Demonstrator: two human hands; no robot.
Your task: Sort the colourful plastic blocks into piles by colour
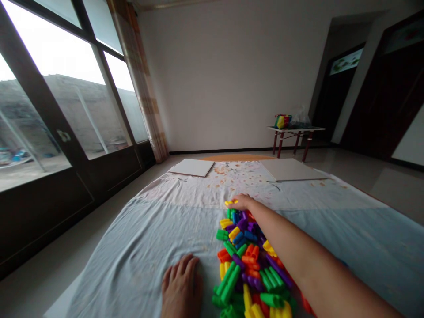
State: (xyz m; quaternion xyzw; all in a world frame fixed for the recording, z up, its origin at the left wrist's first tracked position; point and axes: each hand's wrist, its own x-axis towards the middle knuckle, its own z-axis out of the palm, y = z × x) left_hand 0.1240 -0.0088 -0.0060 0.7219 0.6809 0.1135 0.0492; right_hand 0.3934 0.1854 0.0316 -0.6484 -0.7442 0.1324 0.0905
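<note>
A long pile of plastic building pieces (pixel 245 260) in green, yellow, orange, purple and blue lies on the bedsheet-like cloth (pixel 139 238). At the pile's far end, my right hand (pixel 243 202) is closed on a small yellow plastic piece (pixel 231 202). My right forearm stretches over the pile's right side and hides part of it. To the left of the pile, my left hand (pixel 182 287) rests palm down on the cloth, fingers stretched out, holding nothing.
Two flat pale boards, a left one (pixel 192 167) and a right one (pixel 291 169), lie at the cloth's far edge. Beyond stands a small table (pixel 298 129) bearing a colourful bag (pixel 282 121) and a clear plastic bag (pixel 300 117). Glass doors (pixel 82 88) line the left.
</note>
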